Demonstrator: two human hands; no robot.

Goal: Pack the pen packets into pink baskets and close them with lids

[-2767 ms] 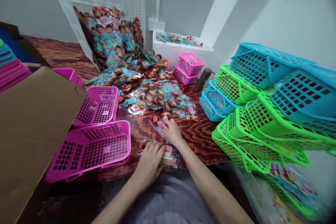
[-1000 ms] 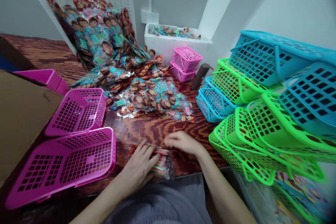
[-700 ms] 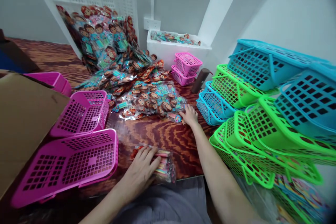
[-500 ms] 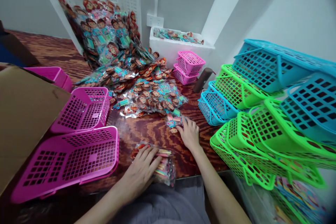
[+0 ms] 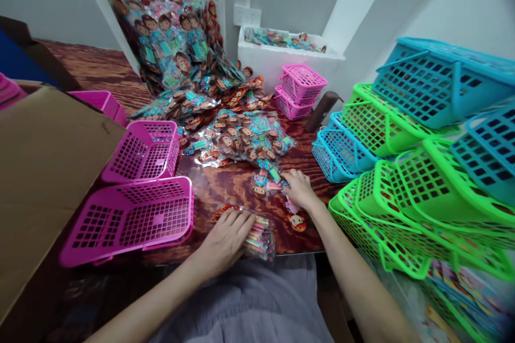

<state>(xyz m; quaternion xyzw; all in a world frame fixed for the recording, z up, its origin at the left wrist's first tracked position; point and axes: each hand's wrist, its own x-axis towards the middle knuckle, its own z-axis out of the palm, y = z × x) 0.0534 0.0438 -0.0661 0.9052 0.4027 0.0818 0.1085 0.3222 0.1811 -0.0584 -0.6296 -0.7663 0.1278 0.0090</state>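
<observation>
My left hand (image 5: pixel 230 233) lies over a stack of clear plastic packets (image 5: pixel 259 238) at the table's near edge, its fingers stretched across the top and the thumb hidden. Striped pastel sticks show inside those packets. My right hand (image 5: pixel 300 188) has bent fingers, with the tips down on the upper end of a cartoon-girl packet (image 5: pixel 296 222); the red-haired face shows below the hand. Just left of those fingertips lie a few loose packets (image 5: pixel 262 181) with pink and blue figures. Beyond them spreads a large heap of similar packets (image 5: pixel 237 136).
Pink baskets (image 5: pixel 189 214) stand at the left beside a cardboard box (image 5: pixel 52 155). Green baskets (image 5: pixel 406 193) and blue baskets (image 5: pixel 442 83) are stacked at the right. Farther back are small pink baskets (image 5: pixel 303 83), a brown cylinder (image 5: pixel 322 111) and a white foam box (image 5: pixel 289 53).
My right hand has curled its fingers, and a cartoon-girl packet now shows below it. The left hand stays on its stack. The whole view has shifted slightly.
</observation>
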